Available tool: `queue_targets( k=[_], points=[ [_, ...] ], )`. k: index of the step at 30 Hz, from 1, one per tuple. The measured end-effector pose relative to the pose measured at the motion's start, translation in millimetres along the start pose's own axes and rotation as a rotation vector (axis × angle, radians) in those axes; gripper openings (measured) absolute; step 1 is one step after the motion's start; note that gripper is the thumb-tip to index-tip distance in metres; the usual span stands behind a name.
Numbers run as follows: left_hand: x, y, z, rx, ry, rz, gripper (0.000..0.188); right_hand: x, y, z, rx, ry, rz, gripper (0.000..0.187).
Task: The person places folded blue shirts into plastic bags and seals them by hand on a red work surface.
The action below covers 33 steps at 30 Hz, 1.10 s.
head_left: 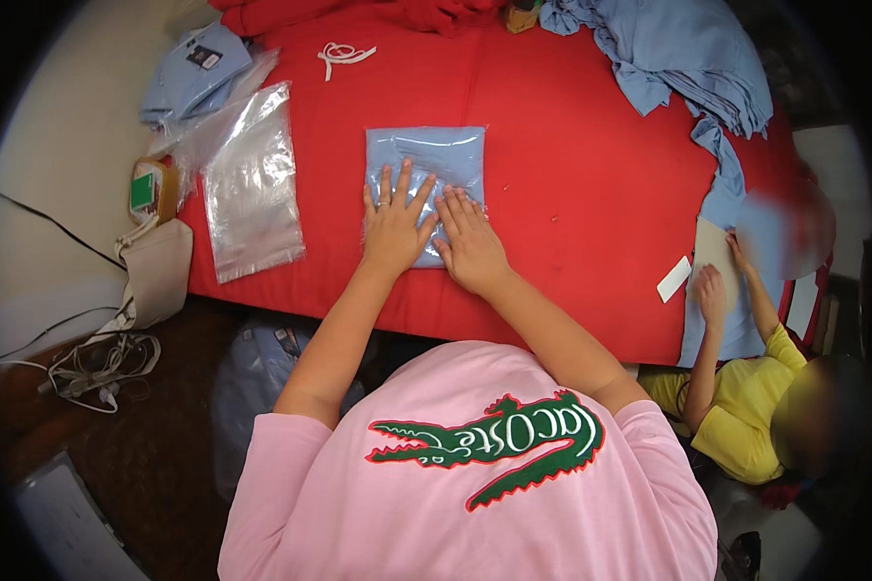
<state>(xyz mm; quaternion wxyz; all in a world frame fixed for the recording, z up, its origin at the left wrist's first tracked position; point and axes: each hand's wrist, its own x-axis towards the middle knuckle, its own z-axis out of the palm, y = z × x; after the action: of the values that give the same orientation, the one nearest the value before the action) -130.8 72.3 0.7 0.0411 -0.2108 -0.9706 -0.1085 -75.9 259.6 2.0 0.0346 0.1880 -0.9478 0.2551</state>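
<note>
Head view, and we've got both palms down on the red table (572,126): our left hand (395,225) and right hand (470,242) lie flat, fingers spread, gripping nothing, pressing on the bagged blue garment (436,155) at the table's middle. Left of it lies a stack of clear plastic bags (252,189); a loose heap of blue cloth (669,53) sits far right. At the right edge, another person's hands (712,290) work on a cardboard sheet (713,250).
</note>
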Motion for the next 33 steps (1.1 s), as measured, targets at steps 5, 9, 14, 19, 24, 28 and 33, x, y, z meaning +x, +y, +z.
queue_targets(
  k=[5,9,14,19,24,28,33],
  points=[
    [2.7,1.4,4.7,0.046,0.024,0.032,0.068,-0.7,9.0,13.1,0.156,0.071,0.015,0.070],
    [4.8,0.4,-1.0,0.004,-0.093,-0.026,0.068,4.4,3.6,21.3,-0.030,0.013,0.005,0.072],
    [42.6,1.1,-14.3,-0.119,0.008,0.041,0.065,27.1,-2.7,-16.8,-0.026,0.059,0.082,0.077],
    [51.8,-4.8,1.9,-0.014,0.020,0.023,0.065,43.2,26.4,1.3,-0.074,0.184,0.039,0.087],
    [49.1,-6.0,3.8,0.017,0.005,0.011,0.063,43.8,24.8,0.7,-0.066,0.093,0.044,0.091],
    [49.2,-1.9,6.5,0.005,0.006,0.008,0.061,43.5,26.2,-3.3,-0.060,0.088,0.057,0.090],
    [50.3,-2.3,11.6,0.030,0.018,0.016,0.061,43.3,28.3,-5.4,-0.056,0.067,0.065,0.090]
  ],
)
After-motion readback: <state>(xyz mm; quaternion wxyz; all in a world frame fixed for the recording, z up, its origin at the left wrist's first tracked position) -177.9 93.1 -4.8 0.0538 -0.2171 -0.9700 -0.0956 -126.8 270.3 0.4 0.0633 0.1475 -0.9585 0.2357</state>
